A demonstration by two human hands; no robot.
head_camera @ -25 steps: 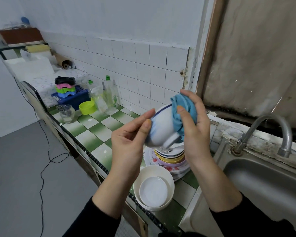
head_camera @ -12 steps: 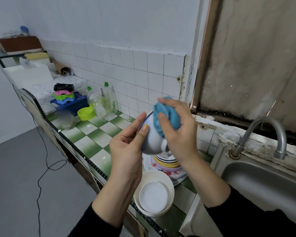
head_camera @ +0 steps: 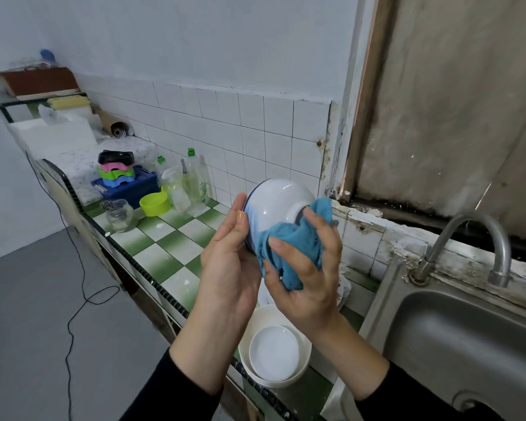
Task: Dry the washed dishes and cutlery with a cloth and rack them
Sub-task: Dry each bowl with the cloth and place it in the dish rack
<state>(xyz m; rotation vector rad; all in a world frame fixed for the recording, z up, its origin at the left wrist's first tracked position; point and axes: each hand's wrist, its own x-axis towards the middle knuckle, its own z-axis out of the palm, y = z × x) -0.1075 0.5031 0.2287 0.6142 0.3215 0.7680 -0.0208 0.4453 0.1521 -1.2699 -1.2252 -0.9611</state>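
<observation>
1. Grip bowl [head_camera: 274,208] by its rim with the curled left hand [head_camera: 228,262], up in the air over the table's [head_camera: 164,256] right end.
2. Press cloth [head_camera: 289,250], bunched in the closed right hand [head_camera: 304,268], to the bowl's outer wall and foot.
3. Turn bowl against cloth; wipe the foot ring well, likely trap for water.
4. Grip firmly: probably slippery while wet.

- No text, brand or number is readable anywhere in view.
- Only candidate: green-capped bottle [head_camera: 196,180] on the checkered counter [head_camera: 164,256], which has a green label [head_camera: 203,191] (print too blurred to read).
</observation>
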